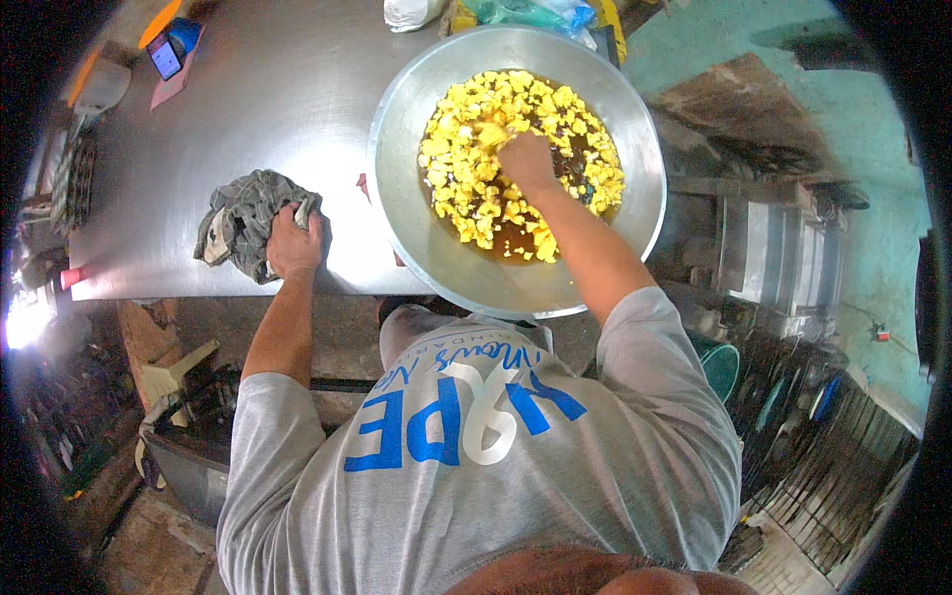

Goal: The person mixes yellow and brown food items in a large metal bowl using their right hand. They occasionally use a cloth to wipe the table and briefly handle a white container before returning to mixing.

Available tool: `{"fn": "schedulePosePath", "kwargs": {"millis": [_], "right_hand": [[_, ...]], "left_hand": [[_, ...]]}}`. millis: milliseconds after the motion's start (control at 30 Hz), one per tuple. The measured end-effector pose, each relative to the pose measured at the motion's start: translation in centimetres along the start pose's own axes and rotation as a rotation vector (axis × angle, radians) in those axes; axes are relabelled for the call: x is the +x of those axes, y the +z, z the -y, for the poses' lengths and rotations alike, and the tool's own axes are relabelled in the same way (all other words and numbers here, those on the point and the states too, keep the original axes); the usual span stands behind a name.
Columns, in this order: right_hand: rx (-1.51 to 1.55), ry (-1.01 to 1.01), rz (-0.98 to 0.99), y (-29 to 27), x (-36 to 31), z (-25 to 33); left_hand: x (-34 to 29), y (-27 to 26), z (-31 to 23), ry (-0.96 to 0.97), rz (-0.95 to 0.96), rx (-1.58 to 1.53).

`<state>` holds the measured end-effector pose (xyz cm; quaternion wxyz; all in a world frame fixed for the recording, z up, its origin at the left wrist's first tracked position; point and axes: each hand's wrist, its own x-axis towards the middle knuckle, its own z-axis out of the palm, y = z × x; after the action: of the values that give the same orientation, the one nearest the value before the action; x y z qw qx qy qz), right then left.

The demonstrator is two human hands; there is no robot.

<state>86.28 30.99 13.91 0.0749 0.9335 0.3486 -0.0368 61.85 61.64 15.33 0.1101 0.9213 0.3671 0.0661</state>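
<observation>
On the metal table, my left hand (295, 244) grips a crumpled grey cloth (243, 213) with its fingers curled over the cloth's right side. A wide, shallow metal basin (421, 223) stands to the right, its near rim reaching the table's front edge. It holds dark brown liquid (516, 238) with many yellow lumps (456, 198) floating on it. Over the middle of the basin, my right hand (528, 162) is closed among the lumps. Blurred yellow shows at its fingertips; what the fingers hold is hidden.
A phone (165, 58) lies at the far left of the steel table (288, 79), beside a white container (102, 87). Plastic bags (526, 14) sit beyond the basin. Wire racks (823, 466) stand at the right, and a dark bin (193, 466) is below the table.
</observation>
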Motion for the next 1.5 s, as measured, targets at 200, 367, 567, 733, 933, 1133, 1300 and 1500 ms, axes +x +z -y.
{"fn": "schedulePosePath", "kwargs": {"millis": [200,367,567,733,933,1133,1300,1500], "right_hand": [[0.156,0.086,0.095,-0.5,-5.7,1.4],[0.139,0.17,0.178,-0.1,-3.2,-3.2],[0.315,0.167,0.464,-5.2,1.0,3.9],[0.178,0.058,0.648,-7.5,-5.3,2.4],[0.304,0.195,0.512,-6.1,1.0,-0.5],[0.139,-0.166,0.3,-2.7,-5.2,2.3],[0.259,0.168,0.429,-3.8,-2.5,-3.4],[0.229,-0.026,0.303,-5.6,-1.7,1.2]], "left_hand": [[-0.3,-0.1,0.4,0.009,-0.006,-0.015],[-0.1,-0.7,0.1,-0.036,0.057,-0.017],[-0.2,0.0,0.6,-0.008,0.002,0.003],[-0.4,-0.3,0.3,-0.005,-0.013,0.0],[-0.3,-1.0,-0.8,-0.021,0.002,-0.017],[0.3,0.2,-0.4,0.031,0.004,-0.027],[-0.2,0.3,0.1,0.039,-0.042,-0.027],[0.0,0.1,0.6,0.033,-0.035,-0.019]]}}
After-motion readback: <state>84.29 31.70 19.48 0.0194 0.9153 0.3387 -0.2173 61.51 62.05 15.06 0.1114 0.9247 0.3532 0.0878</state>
